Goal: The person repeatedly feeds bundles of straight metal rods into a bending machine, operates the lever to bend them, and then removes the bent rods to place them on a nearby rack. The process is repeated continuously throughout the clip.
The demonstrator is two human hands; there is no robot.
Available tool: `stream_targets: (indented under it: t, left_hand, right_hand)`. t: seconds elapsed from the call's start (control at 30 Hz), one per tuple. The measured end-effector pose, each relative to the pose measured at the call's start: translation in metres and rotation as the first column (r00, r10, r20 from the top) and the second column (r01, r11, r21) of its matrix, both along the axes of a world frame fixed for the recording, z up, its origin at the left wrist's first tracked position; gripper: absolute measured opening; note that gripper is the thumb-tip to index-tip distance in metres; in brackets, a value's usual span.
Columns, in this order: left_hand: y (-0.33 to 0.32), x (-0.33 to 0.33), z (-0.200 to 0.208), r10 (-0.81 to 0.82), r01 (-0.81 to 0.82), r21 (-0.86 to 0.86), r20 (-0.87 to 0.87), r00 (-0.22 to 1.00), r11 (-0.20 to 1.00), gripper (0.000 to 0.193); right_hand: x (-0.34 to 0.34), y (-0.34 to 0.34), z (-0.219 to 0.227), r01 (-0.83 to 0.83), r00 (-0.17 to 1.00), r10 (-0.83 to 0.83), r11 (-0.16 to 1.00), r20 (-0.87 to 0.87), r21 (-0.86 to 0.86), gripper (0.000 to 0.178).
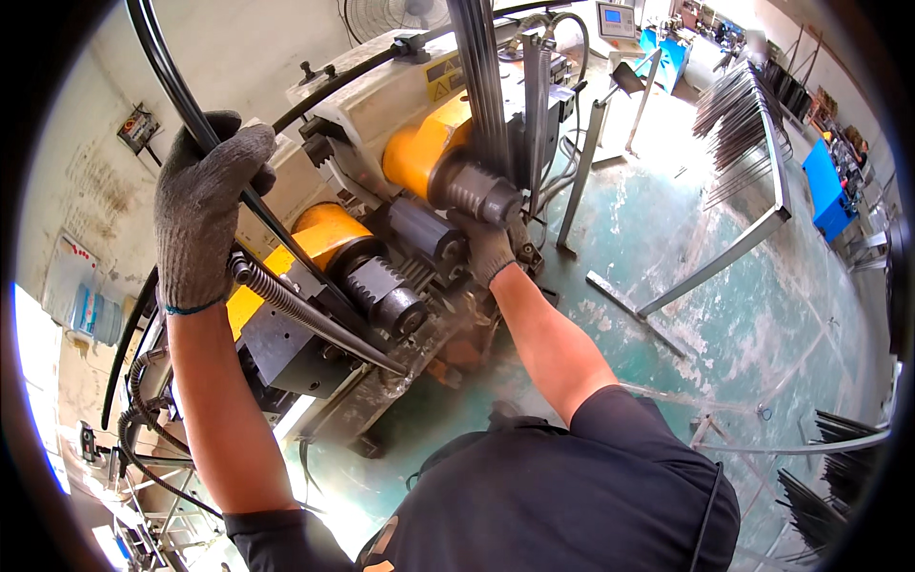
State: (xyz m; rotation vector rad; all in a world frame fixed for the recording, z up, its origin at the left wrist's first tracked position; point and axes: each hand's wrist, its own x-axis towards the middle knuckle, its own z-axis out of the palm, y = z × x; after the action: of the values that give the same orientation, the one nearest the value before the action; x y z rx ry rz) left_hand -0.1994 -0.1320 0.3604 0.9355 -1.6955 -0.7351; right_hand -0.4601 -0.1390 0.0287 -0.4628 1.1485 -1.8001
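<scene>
- Wears dark shirt (543,500), before machine (419,229).
- Curls fingers of left hand (203,210) round black bar (173,81), at machine's left.
- Reaches right hand (489,253) to machine's right; cannot tell fingers' hold.

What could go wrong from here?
The gloved right hand is close to the grooved roller and the dark cylinder; if either turns, glove or fingers might get pinched.
The gloved left hand grips long dark bars whose upper ends run out of view, so an unseen end could knock something if they tilt.
</scene>
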Motion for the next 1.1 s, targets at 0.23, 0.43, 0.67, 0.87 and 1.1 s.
stream_targets:
  t: [0.23,0.43,0.67,0.87,1.1]
  left_hand:
    - [-0.005,0.004,-0.001,-0.030,0.030,-0.015,0.027,0.999,0.999,0.044]
    - [-0.003,0.003,0.000,-0.014,0.016,-0.026,0.045,0.999,1.000,0.042]
    - [-0.003,0.003,0.000,0.004,-0.003,-0.019,0.052,0.999,1.000,0.043]
    - [-0.003,0.003,0.002,0.002,-0.002,0.001,0.054,0.999,1.000,0.059]
    - [0.002,0.004,0.028,-0.008,0.026,-0.117,0.149,0.989,0.993,0.075]
  right_hand:
    - [0.004,0.004,0.012,0.025,0.998,-0.028,0.999,0.064,0.040,0.024]
    - [0.005,0.002,0.009,0.073,0.997,-0.073,0.997,0.016,0.000,0.025]
    - [0.000,0.004,0.000,0.022,0.981,-0.021,1.000,-0.193,0.004,0.033]
    - [0.006,0.003,0.008,0.063,0.976,-0.052,0.997,-0.213,0.049,0.029]
    - [-0.003,-0.008,-0.007,0.053,0.998,-0.053,0.998,-0.023,0.042,0.052]
